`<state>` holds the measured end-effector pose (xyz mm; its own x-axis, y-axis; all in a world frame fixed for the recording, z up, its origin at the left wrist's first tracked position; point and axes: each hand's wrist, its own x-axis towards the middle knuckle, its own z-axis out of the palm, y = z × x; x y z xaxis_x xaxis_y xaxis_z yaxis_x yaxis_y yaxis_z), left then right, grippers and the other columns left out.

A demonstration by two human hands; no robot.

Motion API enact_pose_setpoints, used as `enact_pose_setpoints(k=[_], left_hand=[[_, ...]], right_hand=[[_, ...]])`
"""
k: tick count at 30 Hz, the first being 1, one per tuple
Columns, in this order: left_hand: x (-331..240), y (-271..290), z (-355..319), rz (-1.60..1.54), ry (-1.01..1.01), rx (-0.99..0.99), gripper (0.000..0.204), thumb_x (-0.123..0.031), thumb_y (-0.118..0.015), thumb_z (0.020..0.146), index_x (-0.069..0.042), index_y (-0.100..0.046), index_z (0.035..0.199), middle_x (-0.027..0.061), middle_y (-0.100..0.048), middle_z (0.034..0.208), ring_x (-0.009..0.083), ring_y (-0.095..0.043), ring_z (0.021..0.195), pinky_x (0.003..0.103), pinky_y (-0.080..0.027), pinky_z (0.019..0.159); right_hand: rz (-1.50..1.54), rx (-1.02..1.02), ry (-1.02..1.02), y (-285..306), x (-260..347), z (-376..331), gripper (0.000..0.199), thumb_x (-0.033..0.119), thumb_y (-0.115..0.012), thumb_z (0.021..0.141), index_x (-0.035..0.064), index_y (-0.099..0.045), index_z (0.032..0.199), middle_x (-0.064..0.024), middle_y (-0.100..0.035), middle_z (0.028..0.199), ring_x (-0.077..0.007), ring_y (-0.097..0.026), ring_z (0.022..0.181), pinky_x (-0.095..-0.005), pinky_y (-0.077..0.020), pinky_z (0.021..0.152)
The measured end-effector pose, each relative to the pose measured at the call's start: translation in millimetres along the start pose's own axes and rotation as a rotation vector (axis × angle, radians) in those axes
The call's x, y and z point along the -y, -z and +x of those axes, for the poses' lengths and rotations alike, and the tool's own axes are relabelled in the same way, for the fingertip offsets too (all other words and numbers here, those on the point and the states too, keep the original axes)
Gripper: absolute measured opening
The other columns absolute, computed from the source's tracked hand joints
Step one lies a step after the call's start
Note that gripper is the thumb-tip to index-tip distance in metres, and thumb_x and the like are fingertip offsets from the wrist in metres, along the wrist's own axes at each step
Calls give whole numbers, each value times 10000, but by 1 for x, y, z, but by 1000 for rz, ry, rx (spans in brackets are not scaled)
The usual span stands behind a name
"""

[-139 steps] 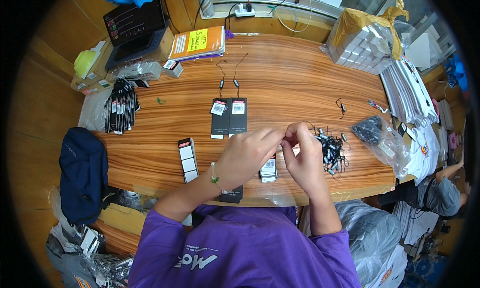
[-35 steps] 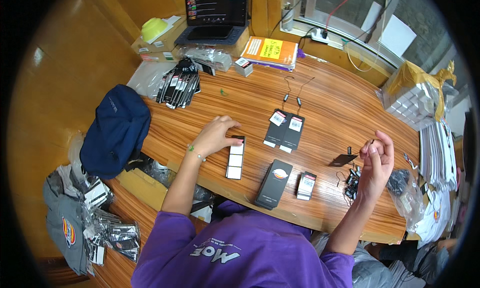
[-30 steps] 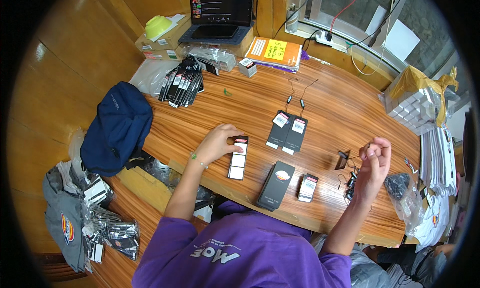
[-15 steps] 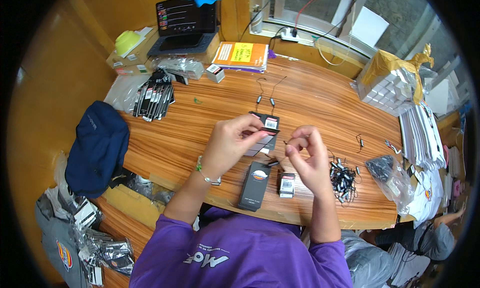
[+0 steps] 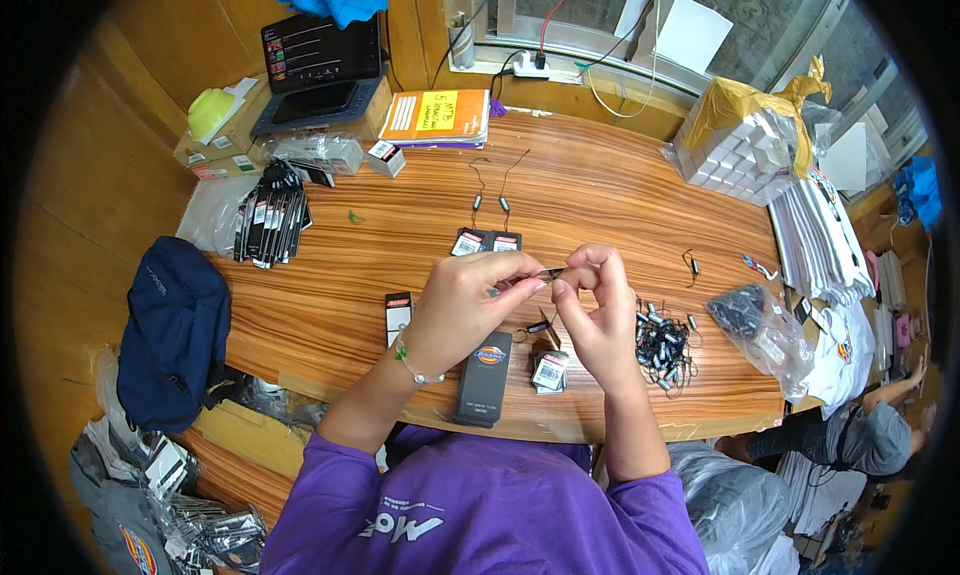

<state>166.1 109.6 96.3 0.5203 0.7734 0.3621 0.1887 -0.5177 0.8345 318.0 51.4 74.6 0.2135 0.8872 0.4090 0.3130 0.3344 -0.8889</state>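
Thin dark card [image 5: 549, 273] up at the fingertips, slim black cord with a small dark barrel [image 5: 538, 327] dangling just below!

Here's the card, flat and narrow, seen nearly edge-on, pinched in the left hand [image 5: 474, 300] with its right end right at the fingertips of the right hand [image 5: 597, 313], well off the tabletop. Down goes the cord from that right-hand pinch, its upper stretch too fine to follow; the barrel hangs tilted, right end higher, a thin curl trailing off to its left. And just beside the barrel, a small dark flat tag [image 5: 549, 321] hangs at a slant, its fastening too small to make out.
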Motion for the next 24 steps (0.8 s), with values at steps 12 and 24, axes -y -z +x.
enact_pose_setpoints(k=[12,24], left_hand=[[4,-2,4,90,-144,12,127,-64,-670,768,-1,-652,877,120,-660,827,208,-643,731,286,-501,635],[3,3,17,634,-676,-119,136,-150,-661,684,-125,-668,818,-25,-621,869,135,-585,841,331,-435,754]], right_hand=[[12,-73,20,-7,-2,2,220,-46,-555,801,6,-475,999,-37,-526,685,-79,-461,617,-227,-403,584],[593,86,-321,11,-4,12,126,83,-546,885,4,-548,983,-55,-625,866,-102,-570,848,-236,-432,810]])
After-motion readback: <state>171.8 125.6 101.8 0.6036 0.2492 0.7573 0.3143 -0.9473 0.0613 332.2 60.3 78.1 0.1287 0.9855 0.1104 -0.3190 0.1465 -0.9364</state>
